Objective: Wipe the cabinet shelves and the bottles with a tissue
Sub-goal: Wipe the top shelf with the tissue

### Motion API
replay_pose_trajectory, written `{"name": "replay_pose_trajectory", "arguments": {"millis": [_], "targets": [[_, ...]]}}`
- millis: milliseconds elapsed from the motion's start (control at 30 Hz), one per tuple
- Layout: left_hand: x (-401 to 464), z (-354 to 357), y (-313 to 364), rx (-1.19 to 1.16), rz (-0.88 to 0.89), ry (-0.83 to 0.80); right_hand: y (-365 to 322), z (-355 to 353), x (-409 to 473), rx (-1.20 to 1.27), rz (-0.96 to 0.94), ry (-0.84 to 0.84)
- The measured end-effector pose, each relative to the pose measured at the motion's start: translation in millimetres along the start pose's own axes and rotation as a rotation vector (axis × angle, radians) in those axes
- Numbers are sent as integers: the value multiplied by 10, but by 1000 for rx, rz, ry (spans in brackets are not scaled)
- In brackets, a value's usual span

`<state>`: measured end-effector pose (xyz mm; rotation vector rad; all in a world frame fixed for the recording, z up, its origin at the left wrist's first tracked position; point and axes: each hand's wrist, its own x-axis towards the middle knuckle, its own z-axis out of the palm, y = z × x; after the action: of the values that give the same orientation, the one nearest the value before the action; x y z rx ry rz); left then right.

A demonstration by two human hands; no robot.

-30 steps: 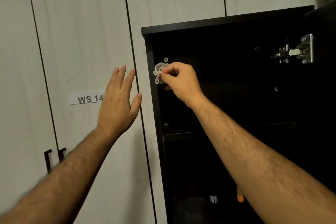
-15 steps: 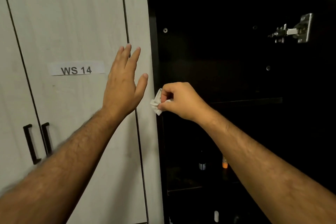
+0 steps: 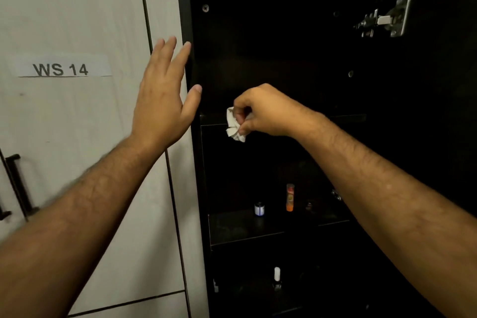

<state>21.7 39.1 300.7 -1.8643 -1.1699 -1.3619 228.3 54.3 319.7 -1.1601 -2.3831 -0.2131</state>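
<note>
A crumpled white tissue [image 3: 234, 125] is pinched between the thumb and curled fingertips of the right hand [image 3: 263, 111], at the left end of the upper shelf [image 3: 346, 118] inside an open, dark cabinet [image 3: 258, 46]. The wad is bunched small, probably so that a firm pad can be pressed along the shelf's front edge and into its corner; whether it actually touches the shelf cannot be told, as the interior is very dark. The left hand [image 3: 165, 95] is held flat with straight, slightly spread fingers, holding nothing, over the cabinet's left front edge and the pale neighbouring door [image 3: 77, 20]. It appears to be placed there to steady the body during the reach, though contact with the surface cannot be confirmed. On the shelf below [image 3: 232, 227], a small white-and-blue bottle [image 3: 259, 208] and a taller orange bottle [image 3: 290, 197] are stood upright, near each other but apart, and set back from the edge. Lower still, a white-capped bottle [image 3: 277, 276] is dimly seen. The bottles seem to be left for wiping afterwards. A metal hinge [image 3: 384, 19] is fixed at the upper right, and a label reading "WS 14" [image 3: 62, 69] is stuck to the pale door.
</note>
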Motion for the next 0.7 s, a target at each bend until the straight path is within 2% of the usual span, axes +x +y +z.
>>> {"name": "replay_pose_trajectory", "arguments": {"millis": [300,567,700], "targets": [[33,198,372,45,91,164,685,-389,-394,-126,216,-92],[91,448,825,46,76,104,1167,-801,-698,-342,406,-255],[66,571,1017,67,70,44,1145,-743,-682,-509,457,-245]]}}
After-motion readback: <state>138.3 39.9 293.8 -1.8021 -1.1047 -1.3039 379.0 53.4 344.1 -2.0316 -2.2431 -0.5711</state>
